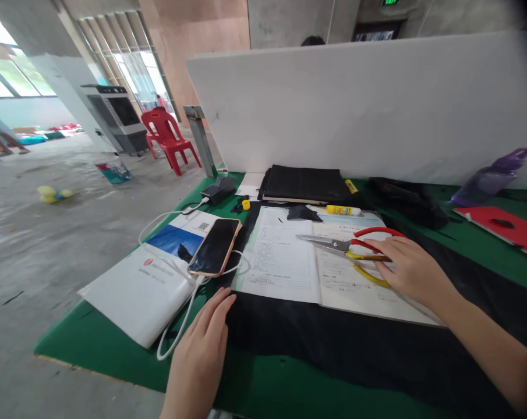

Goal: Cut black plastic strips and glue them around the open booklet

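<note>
My right hand (414,270) is closed on the handles of a pair of scissors (346,244) with red and yellow grips. The metal blades point left across an open book (285,256), which rests on black cloth (307,326). My left hand (204,337) lies with fingers stretched out at the cloth's left edge, near the book's lower left corner. Just beyond it is a smartphone (215,247) with a white cable (176,343) plugged in, on top of a white booklet (136,285). A scrap of black cloth (304,213) and a glue stick (342,210) sit along the book's upper edge.
Behind the book lies a black-covered book (304,183), with a yellow cap (246,205) to its left. A purple bottle (485,180) and a red folder (508,230) are at the right. A white panel (354,110) borders the green table (115,361) at the back.
</note>
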Demonstrator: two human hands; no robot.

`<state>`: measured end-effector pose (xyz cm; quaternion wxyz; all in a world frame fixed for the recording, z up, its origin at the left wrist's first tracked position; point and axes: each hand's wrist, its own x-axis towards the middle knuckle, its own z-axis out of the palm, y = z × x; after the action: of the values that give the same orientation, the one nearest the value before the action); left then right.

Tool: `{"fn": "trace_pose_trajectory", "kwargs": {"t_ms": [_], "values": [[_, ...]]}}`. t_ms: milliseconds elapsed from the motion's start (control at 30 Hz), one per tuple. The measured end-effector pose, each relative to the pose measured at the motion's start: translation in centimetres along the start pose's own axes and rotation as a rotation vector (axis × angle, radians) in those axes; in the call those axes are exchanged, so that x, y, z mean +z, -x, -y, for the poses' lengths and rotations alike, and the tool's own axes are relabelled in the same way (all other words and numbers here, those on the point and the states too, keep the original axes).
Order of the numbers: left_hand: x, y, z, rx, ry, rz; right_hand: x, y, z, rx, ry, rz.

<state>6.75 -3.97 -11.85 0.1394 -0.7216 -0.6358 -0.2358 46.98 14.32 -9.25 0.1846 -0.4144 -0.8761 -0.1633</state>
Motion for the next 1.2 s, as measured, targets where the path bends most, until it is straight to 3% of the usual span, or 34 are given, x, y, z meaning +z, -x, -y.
{"fn": "trace_pose_trajectory", "kwargs": {"t_ms": [300,500,633,900,1033,1200], "values": [[0.6,-0.4,0.4,0.041,-0.059,0.044,1.1,0.5,-0.2,0.190,-0.040,0.044],[0.6,-0.3,0.5,0.049,-0.026,0.043,2.3,0.9,-1.6,0.359,-0.056,-0.020],[0.5,-0.3,0.4,0.052,-0.022,0.028,2.2,0.8,-1.9,0.477,-0.094,-0.035],[0.0,-0.4,-0.1,0.030,-0.048,0.010,2.1,0.7,-1.9,0.638,-0.247,0.052],[-0.1,-0.5,-0.2,0.017,-0.038,0.012,1.7,0.6,-2.1,0.629,-0.270,0.089],[0.0,-0.6,-0.4,0.010,-0.007,-0.025,0.7,0.2,-1.9,0.405,-0.158,0.024]]}}
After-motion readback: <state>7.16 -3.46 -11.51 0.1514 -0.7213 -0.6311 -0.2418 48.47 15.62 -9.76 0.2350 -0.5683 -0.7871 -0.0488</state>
